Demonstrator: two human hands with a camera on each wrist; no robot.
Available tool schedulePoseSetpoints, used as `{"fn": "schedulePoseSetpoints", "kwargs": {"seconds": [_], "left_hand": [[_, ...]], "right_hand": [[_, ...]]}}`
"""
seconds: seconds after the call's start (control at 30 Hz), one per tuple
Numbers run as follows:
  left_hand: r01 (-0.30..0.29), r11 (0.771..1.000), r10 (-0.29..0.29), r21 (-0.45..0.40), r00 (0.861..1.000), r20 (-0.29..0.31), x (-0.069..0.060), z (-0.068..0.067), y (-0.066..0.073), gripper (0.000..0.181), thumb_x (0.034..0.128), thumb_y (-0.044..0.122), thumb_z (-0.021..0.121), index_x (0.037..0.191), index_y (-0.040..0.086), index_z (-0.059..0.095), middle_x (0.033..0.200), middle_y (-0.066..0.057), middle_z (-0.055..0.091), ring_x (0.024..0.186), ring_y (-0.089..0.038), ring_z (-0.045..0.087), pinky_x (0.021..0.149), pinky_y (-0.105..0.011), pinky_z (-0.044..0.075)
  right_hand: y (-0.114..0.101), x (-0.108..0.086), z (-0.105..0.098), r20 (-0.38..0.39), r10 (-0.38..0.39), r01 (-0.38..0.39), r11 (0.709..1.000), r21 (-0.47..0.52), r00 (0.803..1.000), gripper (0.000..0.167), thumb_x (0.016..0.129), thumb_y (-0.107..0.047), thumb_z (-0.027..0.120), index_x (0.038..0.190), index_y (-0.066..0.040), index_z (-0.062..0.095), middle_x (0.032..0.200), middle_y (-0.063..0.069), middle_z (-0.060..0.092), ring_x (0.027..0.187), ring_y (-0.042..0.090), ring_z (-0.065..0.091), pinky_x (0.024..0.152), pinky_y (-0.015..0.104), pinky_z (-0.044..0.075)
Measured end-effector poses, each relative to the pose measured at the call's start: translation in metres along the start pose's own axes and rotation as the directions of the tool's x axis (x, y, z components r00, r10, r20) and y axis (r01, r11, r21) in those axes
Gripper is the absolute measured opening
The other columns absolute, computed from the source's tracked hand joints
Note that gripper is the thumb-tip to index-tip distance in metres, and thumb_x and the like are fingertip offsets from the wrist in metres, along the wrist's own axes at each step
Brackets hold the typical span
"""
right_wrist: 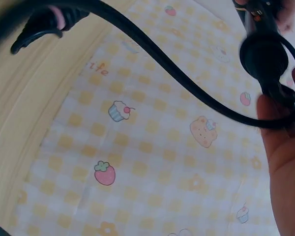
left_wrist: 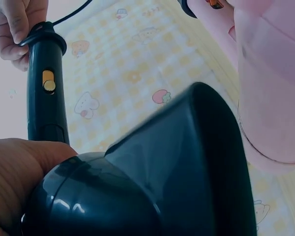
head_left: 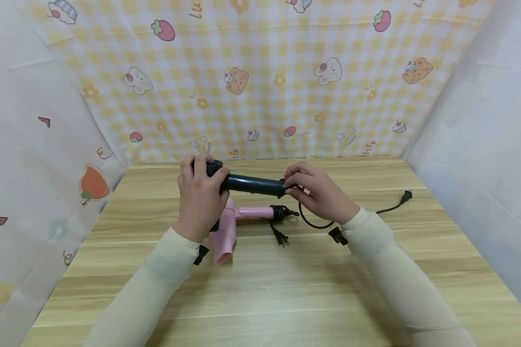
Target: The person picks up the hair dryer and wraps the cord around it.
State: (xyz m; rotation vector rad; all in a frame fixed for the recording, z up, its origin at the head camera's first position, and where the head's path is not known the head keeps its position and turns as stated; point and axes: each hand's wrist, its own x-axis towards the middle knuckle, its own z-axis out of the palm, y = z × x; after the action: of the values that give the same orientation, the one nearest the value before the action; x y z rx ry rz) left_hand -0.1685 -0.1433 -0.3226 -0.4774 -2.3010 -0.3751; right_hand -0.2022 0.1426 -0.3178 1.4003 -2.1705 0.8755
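A dark blue-green hair dryer (head_left: 253, 184) is held up above the table, its handle pointing right. My left hand (head_left: 201, 195) grips it round the head; the wide nozzle (left_wrist: 177, 162) and a yellow switch (left_wrist: 49, 84) on the handle show in the left wrist view. At the handle's end my right hand (head_left: 319, 192) pinches the black power cord (right_wrist: 187, 88), which loops down and runs right to a plug (head_left: 406, 196) on the table. Below, a pink hair dryer (head_left: 253, 213) lies on the table, partly hidden by my left hand and the dark dryer.
The pink dryer's own cord (head_left: 280, 212) is wound round its handle end, with its plug (head_left: 281, 238) hanging out on the wooden table (head_left: 265, 299). Behind stands a yellow checked cloth (head_left: 260, 111), with white cloths at both sides.
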Motion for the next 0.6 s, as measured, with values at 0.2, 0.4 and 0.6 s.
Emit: {"fn": "schedulePoseSetpoints", "kwargs": {"seconds": [0.2,0.4,0.6], "left_hand": [[-0.027,1.0,0.027,-0.007,1.0,-0.011,0.0,0.0,0.0,0.025,0.0786,0.005,0.077,0.103,0.008,0.073,0.125,-0.022,0.046,0.119,-0.045,0.033,0.08,-0.061,0.039],[-0.043,0.999,0.042,-0.031,0.999,-0.032,0.0,0.0,0.0,0.025,0.0775,0.005,0.077,0.102,0.008,0.073,0.124,-0.021,0.046,0.118,-0.045,0.034,0.08,-0.06,0.039],[-0.045,0.998,0.044,-0.041,0.999,-0.022,-0.001,-0.003,0.0,0.028,0.076,0.006,0.079,0.103,0.008,0.074,0.125,-0.02,0.046,0.119,-0.044,0.033,0.082,-0.06,0.039]], "right_hand": [[0.005,0.002,-0.006,0.041,0.068,-0.072,0.992,0.104,0.997,0.013,0.091,0.001,0.067,0.099,-0.01,0.066,0.103,0.0,0.06,0.09,0.014,0.057,0.076,0.039,0.05],[0.006,0.005,-0.012,0.088,0.198,-0.209,0.967,0.143,0.976,0.011,0.093,-0.008,0.068,0.104,-0.011,0.065,0.095,-0.003,0.06,0.084,0.013,0.055,0.073,0.031,0.047],[0.007,0.004,-0.016,0.162,0.352,-0.377,0.912,0.162,0.922,0.019,0.094,-0.019,0.07,0.111,-0.013,0.062,0.095,-0.002,0.059,0.085,0.015,0.054,0.073,0.034,0.045]]}}
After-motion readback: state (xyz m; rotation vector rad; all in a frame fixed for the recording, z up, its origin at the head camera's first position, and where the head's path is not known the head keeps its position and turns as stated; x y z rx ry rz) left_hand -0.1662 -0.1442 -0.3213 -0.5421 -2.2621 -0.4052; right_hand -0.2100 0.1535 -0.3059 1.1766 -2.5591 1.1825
